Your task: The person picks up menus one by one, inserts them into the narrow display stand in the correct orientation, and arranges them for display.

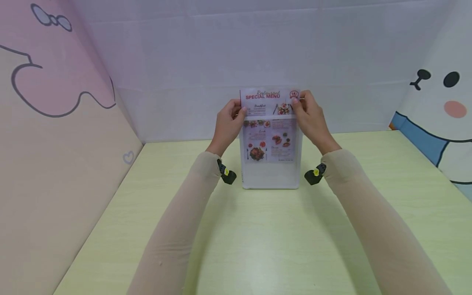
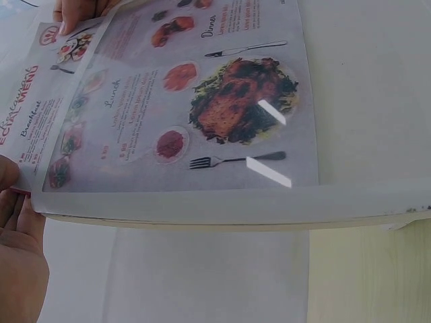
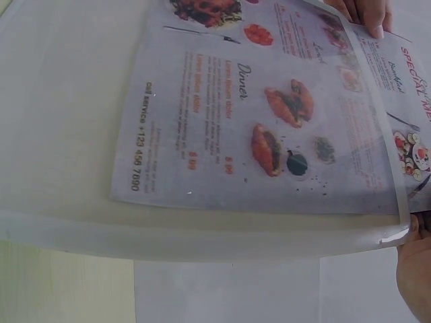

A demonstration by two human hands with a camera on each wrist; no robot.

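A printed restaurant menu sheet (image 1: 268, 107) with food photos and a red "SPECIAL MENU" heading stands partway inside a clear upright holder (image 1: 270, 177) on the pale green table (image 1: 258, 237). My left hand (image 1: 229, 121) pinches the sheet's upper left edge. My right hand (image 1: 309, 114) pinches its upper right edge. The top of the menu sticks out above the holder's rim. In the left wrist view the menu (image 2: 182, 101) lies behind the clear front panel, with my left hand (image 2: 17, 249) at the edge. The right wrist view shows the menu (image 3: 269, 128) and my right hand (image 3: 416, 269).
White panels (image 1: 236, 61) close off the back. A pink cartoon wall (image 1: 48, 102) stands on the left and a cartoon-face wall (image 1: 439, 102) on the right. The holder sits near the back middle of the table.
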